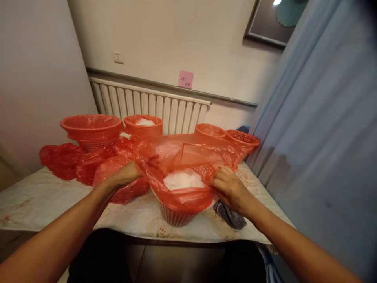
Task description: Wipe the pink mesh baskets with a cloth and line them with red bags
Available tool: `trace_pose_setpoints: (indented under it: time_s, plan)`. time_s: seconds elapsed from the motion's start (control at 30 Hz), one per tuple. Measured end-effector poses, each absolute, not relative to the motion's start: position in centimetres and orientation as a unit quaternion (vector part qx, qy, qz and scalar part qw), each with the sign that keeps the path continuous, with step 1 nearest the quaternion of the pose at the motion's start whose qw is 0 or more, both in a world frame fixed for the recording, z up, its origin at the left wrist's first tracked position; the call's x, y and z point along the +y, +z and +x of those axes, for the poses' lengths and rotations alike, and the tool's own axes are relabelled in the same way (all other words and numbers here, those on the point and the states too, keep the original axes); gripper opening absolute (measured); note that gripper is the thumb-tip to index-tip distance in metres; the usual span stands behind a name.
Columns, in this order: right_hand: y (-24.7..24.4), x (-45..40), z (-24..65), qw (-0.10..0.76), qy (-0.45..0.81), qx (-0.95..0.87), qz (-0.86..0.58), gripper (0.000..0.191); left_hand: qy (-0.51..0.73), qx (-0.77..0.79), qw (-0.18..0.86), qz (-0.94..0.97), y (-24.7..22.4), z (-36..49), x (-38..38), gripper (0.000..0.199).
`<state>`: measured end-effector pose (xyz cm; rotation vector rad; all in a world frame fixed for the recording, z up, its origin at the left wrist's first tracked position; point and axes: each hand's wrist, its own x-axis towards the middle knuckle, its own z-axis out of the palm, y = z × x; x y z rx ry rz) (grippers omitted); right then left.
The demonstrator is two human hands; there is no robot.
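Note:
A red plastic bag (179,200) lines a small lattice-sided basket (178,218) in front of me, its mouth spread wide. White material (184,179) lies inside the bag; I cannot make out its kind. My right hand (232,188) is closed on the right edge of this bag, with the fingers pinched together. At the left edge, my left hand (129,175) reaches against the bag, and the red plastic hides its fingers. More crumpled red plastic bags (85,165) lie beyond my left forearm.
Several red-lined baskets stand behind: a wide one (91,122) at left, one with white contents (157,127), and two at right (210,130). A dark grey cloth (231,216) lies by my right wrist. A blue curtain (321,118) borders the table (53,204); a radiator (147,100) is behind.

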<state>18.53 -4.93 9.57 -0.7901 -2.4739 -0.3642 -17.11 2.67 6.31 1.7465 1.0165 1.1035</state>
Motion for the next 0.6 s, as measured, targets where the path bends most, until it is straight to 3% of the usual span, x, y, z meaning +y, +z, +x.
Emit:
trace_pose_setpoints:
  time_s: [0.2, 0.33, 0.47, 0.6]
  plan:
    - [10.5, -1.2, 19.1, 0.394, -0.094, -0.821, -0.401, 0.010, 0.534, 0.392, 0.382, 0.645, 5.9, -15.5, 2.7, 0.038]
    - [10.8, 0.7, 19.1, 0.397, -0.174, -0.801, -0.413, 0.008, 0.524, 0.367, 0.440, 0.631, 5.8, -15.1, 2.4, 0.031]
    - [10.6, 3.0, 19.0, 0.362, -0.225, -0.807, -0.409, 0.007, 0.553, 0.327, 0.528, 0.555, 5.5, -14.7, 2.1, 0.012]
    - [9.8, 5.8, 18.7, 0.321, -0.067, -0.828, -0.454, 0.007, 0.569, 0.379, 0.565, 0.462, 5.6, -14.2, 2.1, 0.006]
